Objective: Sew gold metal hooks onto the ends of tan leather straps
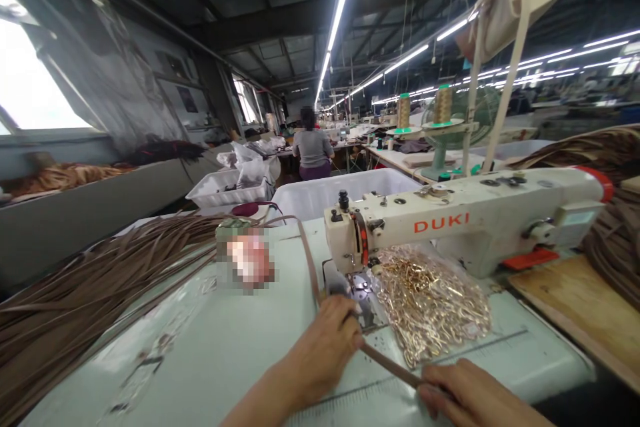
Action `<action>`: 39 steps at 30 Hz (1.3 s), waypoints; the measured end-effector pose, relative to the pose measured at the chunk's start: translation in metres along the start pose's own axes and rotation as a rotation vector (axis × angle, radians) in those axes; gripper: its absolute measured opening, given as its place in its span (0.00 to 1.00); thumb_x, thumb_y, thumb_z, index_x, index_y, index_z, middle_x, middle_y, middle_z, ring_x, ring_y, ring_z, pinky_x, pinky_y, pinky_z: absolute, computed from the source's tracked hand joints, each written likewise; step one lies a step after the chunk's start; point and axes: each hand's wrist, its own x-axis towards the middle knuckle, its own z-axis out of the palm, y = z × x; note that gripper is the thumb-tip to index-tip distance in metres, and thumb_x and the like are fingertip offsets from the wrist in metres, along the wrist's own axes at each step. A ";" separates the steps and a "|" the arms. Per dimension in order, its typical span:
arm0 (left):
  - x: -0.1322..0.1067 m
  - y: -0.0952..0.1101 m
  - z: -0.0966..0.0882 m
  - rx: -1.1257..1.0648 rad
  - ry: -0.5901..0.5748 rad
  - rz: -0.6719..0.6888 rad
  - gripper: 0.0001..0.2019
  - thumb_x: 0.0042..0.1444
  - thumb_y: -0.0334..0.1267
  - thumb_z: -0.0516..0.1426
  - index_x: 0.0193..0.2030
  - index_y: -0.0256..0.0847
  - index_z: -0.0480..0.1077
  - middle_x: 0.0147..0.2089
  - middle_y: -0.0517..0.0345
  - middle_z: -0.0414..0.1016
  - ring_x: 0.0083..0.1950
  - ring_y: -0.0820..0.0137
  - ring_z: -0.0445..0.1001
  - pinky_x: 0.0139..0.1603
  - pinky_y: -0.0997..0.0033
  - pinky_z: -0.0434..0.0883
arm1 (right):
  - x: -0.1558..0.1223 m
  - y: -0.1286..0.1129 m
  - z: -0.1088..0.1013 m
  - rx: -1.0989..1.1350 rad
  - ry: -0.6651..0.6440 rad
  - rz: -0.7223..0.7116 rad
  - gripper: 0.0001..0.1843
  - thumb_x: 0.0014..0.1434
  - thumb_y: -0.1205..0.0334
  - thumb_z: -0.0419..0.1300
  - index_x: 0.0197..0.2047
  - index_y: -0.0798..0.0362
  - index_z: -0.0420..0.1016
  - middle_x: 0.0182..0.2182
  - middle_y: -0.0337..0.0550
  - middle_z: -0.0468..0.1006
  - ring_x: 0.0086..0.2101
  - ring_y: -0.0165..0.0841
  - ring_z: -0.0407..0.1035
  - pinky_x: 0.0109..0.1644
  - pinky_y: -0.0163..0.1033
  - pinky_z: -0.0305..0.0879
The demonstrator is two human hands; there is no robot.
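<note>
A narrow brown strap [390, 365] runs between my two hands in front of the sewing machine [420, 220]. My left hand [333, 340] is closed around it just left of the needle area. Beyond that hand the strap loops up and back over the pale green table [270, 333]. Lower right, my right hand [460, 390] pinches the strap's near part; its end is hidden in the fingers. Beside the needle plate [364, 290], under the machine arm, lies a clear plastic bag of gold metal hooks [435, 307].
Many brown straps [125, 260] are heaped along the table's left side. Behind the table stand white plastic bins [345, 190]. Thread cones [443, 105] rise on a stand at back right. A wooden board [590, 300] lies at right. A person [313, 147] sits farther back.
</note>
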 end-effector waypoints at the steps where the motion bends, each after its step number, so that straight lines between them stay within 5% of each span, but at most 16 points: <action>1: 0.003 0.009 0.006 0.043 -0.069 0.059 0.06 0.66 0.40 0.49 0.40 0.41 0.63 0.48 0.51 0.66 0.52 0.60 0.63 0.55 0.59 0.60 | 0.002 -0.003 -0.001 -0.037 0.009 -0.013 0.18 0.63 0.52 0.49 0.30 0.52 0.73 0.26 0.41 0.72 0.31 0.31 0.67 0.33 0.31 0.59; 4: 0.008 0.026 0.019 0.189 -0.270 0.176 0.06 0.65 0.40 0.51 0.39 0.41 0.62 0.38 0.56 0.71 0.40 0.63 0.69 0.45 0.65 0.65 | 0.005 -0.011 -0.011 0.013 -0.131 0.032 0.13 0.60 0.55 0.54 0.29 0.53 0.72 0.21 0.38 0.70 0.23 0.27 0.65 0.26 0.28 0.56; 7: 0.005 0.024 0.016 0.235 -0.317 0.057 0.06 0.66 0.35 0.48 0.36 0.41 0.62 0.35 0.57 0.72 0.34 0.64 0.71 0.37 0.68 0.65 | 0.000 -0.013 -0.028 0.196 -0.280 0.147 0.12 0.61 0.56 0.52 0.34 0.53 0.71 0.17 0.32 0.66 0.14 0.23 0.57 0.18 0.26 0.51; 11: 0.004 0.021 0.008 0.069 -0.296 -0.055 0.08 0.65 0.30 0.45 0.45 0.43 0.63 0.42 0.56 0.72 0.40 0.66 0.71 0.40 0.72 0.64 | -0.005 -0.012 -0.038 0.154 -0.107 -0.005 0.17 0.66 0.55 0.46 0.37 0.53 0.74 0.16 0.32 0.65 0.19 0.23 0.61 0.29 0.26 0.59; 15: 0.012 0.024 0.011 -0.157 -0.263 -0.129 0.14 0.68 0.39 0.41 0.43 0.44 0.66 0.37 0.60 0.72 0.38 0.68 0.71 0.40 0.75 0.63 | 0.015 0.002 -0.049 0.080 -0.091 -0.038 0.17 0.64 0.52 0.50 0.34 0.54 0.74 0.20 0.34 0.71 0.21 0.25 0.64 0.27 0.27 0.58; 17: 0.014 0.017 0.012 -0.218 -0.218 -0.200 0.18 0.69 0.44 0.39 0.39 0.44 0.67 0.33 0.63 0.71 0.35 0.70 0.70 0.38 0.76 0.62 | 0.034 0.017 -0.062 -0.109 0.052 0.022 0.18 0.65 0.54 0.48 0.33 0.55 0.73 0.22 0.37 0.73 0.21 0.26 0.64 0.25 0.29 0.57; 20: 0.016 0.002 0.009 -0.240 -0.172 -0.280 0.20 0.69 0.45 0.39 0.36 0.43 0.69 0.32 0.64 0.70 0.35 0.70 0.69 0.37 0.76 0.61 | 0.065 0.038 -0.084 -0.416 0.239 -0.013 0.12 0.62 0.64 0.49 0.39 0.55 0.74 0.35 0.45 0.76 0.34 0.32 0.69 0.37 0.34 0.60; 23: 0.017 -0.007 0.006 -0.221 -0.141 -0.307 0.20 0.69 0.44 0.40 0.36 0.43 0.69 0.33 0.63 0.71 0.36 0.69 0.69 0.38 0.75 0.61 | 0.087 0.050 -0.095 -0.510 0.173 -0.070 0.16 0.55 0.73 0.52 0.45 0.52 0.73 0.45 0.47 0.74 0.43 0.36 0.68 0.44 0.36 0.59; 26: 0.018 -0.009 0.005 -0.175 -0.132 -0.268 0.19 0.69 0.43 0.40 0.36 0.43 0.69 0.34 0.62 0.72 0.38 0.68 0.70 0.40 0.74 0.61 | 0.097 0.056 -0.096 -0.593 0.119 -0.086 0.18 0.55 0.76 0.51 0.46 0.52 0.72 0.44 0.48 0.73 0.43 0.37 0.68 0.45 0.37 0.58; 32: 0.024 -0.005 0.007 -0.124 -0.141 -0.180 0.16 0.68 0.41 0.40 0.37 0.42 0.65 0.34 0.60 0.70 0.36 0.67 0.70 0.39 0.73 0.61 | 0.101 0.065 -0.099 -0.642 0.138 -0.055 0.06 0.59 0.69 0.54 0.38 0.55 0.72 0.37 0.48 0.74 0.37 0.35 0.68 0.39 0.35 0.58; 39: 0.033 -0.002 0.018 -0.257 -0.008 -0.258 0.17 0.68 0.42 0.42 0.35 0.41 0.68 0.29 0.63 0.71 0.32 0.70 0.70 0.35 0.75 0.61 | 0.085 0.050 -0.094 -0.504 0.280 -0.054 0.07 0.62 0.63 0.53 0.34 0.54 0.69 0.33 0.42 0.71 0.31 0.29 0.66 0.34 0.32 0.57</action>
